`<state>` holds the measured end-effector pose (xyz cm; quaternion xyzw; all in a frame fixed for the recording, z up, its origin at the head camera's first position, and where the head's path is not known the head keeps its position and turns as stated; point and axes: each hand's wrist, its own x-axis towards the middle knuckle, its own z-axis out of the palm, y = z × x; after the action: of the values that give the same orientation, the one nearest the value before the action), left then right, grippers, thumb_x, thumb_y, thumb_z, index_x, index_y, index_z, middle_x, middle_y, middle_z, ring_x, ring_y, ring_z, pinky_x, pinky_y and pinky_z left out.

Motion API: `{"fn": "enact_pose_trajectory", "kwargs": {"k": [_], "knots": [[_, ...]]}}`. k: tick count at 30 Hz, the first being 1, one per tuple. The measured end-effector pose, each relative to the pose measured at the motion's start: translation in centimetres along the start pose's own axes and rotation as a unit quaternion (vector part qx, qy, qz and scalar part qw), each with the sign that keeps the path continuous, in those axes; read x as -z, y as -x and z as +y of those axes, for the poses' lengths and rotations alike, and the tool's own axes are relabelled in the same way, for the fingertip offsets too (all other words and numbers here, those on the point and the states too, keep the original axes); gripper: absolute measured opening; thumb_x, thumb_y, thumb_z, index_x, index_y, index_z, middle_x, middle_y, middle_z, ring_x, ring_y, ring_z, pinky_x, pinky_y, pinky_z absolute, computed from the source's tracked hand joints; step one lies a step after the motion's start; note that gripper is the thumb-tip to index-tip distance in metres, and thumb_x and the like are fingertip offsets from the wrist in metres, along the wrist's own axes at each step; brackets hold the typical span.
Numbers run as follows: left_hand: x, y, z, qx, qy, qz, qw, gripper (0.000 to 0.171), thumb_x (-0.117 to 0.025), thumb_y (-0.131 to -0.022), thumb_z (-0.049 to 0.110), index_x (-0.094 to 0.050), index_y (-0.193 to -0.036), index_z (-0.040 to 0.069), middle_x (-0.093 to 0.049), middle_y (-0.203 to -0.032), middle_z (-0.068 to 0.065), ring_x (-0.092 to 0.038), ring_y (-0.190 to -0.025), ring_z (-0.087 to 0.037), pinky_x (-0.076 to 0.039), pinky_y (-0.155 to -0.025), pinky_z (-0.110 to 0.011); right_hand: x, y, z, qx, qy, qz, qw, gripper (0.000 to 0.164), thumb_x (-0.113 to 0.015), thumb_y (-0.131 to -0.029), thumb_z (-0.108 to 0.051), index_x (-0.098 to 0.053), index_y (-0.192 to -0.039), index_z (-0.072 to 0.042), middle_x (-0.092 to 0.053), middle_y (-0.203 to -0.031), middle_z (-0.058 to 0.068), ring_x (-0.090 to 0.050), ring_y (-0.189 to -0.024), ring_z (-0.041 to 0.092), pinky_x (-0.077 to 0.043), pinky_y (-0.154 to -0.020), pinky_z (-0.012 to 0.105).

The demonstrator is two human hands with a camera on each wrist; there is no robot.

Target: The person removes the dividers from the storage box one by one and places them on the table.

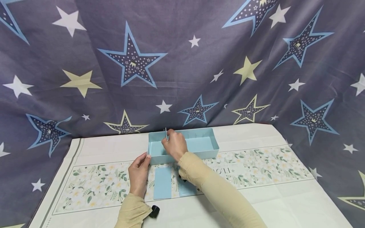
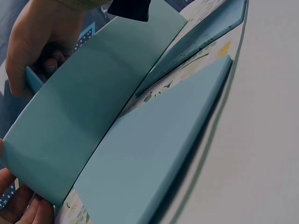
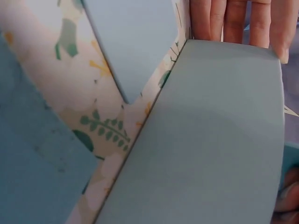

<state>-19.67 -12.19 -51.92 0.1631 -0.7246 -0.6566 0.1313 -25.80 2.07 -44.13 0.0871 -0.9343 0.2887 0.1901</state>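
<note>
A long, open light-blue box (image 1: 205, 154) stands at the back of the table. My left hand (image 1: 138, 174) grips its left end, the thumb at the front corner of the rim and the fingers (image 3: 217, 21) along the end wall. Over the left part of the box, my right hand (image 1: 175, 144) pinches a thin blue divider panel (image 1: 166, 134), held upright across the box. In the left wrist view, a piece of that divider (image 2: 33, 80) shows past the box's wall (image 2: 88, 98); the right fingertips are partly hidden.
Two flat blue panels lie in front of the box, one to the left (image 1: 162, 183) and another (image 1: 187, 189) partly under the right forearm. Beneath them runs a floral mat (image 1: 97, 186) on a white tablecloth (image 1: 285, 205). A star-patterned curtain (image 1: 182, 72) hangs close behind the box.
</note>
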Motion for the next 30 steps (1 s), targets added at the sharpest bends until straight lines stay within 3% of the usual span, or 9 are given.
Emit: {"fn": "enact_pose_trajectory", "kwargs": {"k": [4,6,11,15,24,30], "knots": [[-0.2,-1.1,-2.0,-0.008,-0.009,0.005,0.9999,0.043,-0.062,-0.077,0.054,-0.061,-0.11,0.026,-0.061,-0.11,-0.002,-0.054,-0.095,-0.011,-0.05,-0.085,-0.035,0.1,-0.1,0.0,-0.001,-0.003,-0.001,1.0,0.023,-0.057,-0.079,-0.019,-0.061,-0.098,-0.007,-0.057,-0.059,0.002,-0.046,-0.05,0.014,-0.047,-0.048,0.032],[-0.3,-1.3,-2.2,-0.008,-0.015,0.005,0.9998,0.045,-0.061,-0.077,0.056,-0.061,-0.111,0.026,-0.061,-0.111,-0.003,-0.054,-0.096,-0.011,-0.05,-0.085,-0.035,0.2,-0.1,0.0,-0.001,-0.004,0.0,1.0,0.023,-0.057,-0.079,-0.018,-0.061,-0.098,-0.007,-0.057,-0.06,0.002,-0.046,-0.05,0.014,-0.048,-0.049,0.032],[-0.1,0.0,0.1,0.0,-0.007,0.001,1.0,0.044,-0.062,-0.08,0.049,-0.06,-0.113,0.02,-0.059,-0.113,-0.006,-0.053,-0.098,-0.013,-0.049,-0.087,-0.037,0.4,-0.2,-0.1,-0.001,-0.012,-0.002,1.0,0.023,-0.056,-0.079,-0.017,-0.061,-0.099,-0.006,-0.06,-0.063,0.005,-0.046,-0.05,0.014,-0.047,-0.048,0.032],[0.0,0.7,1.4,0.025,0.001,-0.002,0.9997,0.037,-0.063,-0.082,0.041,-0.06,-0.113,0.02,-0.059,-0.113,-0.003,-0.052,-0.098,-0.009,-0.048,-0.088,-0.031,0.6,-0.2,-0.2,0.002,-0.015,-0.005,1.0,0.023,-0.056,-0.08,-0.018,-0.061,-0.099,-0.006,-0.062,-0.067,0.007,-0.046,-0.05,0.014,-0.047,-0.048,0.031],[0.2,0.6,1.4,0.024,0.001,-0.001,0.9997,0.034,-0.063,-0.083,0.036,-0.06,-0.113,0.019,-0.059,-0.112,-0.003,-0.052,-0.097,-0.009,-0.048,-0.088,-0.032,0.9,-0.3,-0.2,0.003,-0.01,0.005,1.0,0.022,-0.057,-0.079,-0.019,-0.062,-0.097,-0.007,-0.065,-0.073,0.008,-0.05,-0.055,0.016,-0.05,-0.052,0.033],[0.2,0.6,1.4,0.024,0.001,0.0,0.9997,0.034,-0.063,-0.083,0.036,-0.06,-0.113,0.019,-0.059,-0.113,-0.002,-0.052,-0.098,-0.009,-0.048,-0.088,-0.031,1.5,-0.4,-0.2,-0.013,-0.043,0.021,0.999,0.022,-0.058,-0.078,-0.02,-0.062,-0.096,-0.008,-0.065,-0.071,0.006,-0.048,-0.051,0.013,-0.049,-0.051,0.033]]}}
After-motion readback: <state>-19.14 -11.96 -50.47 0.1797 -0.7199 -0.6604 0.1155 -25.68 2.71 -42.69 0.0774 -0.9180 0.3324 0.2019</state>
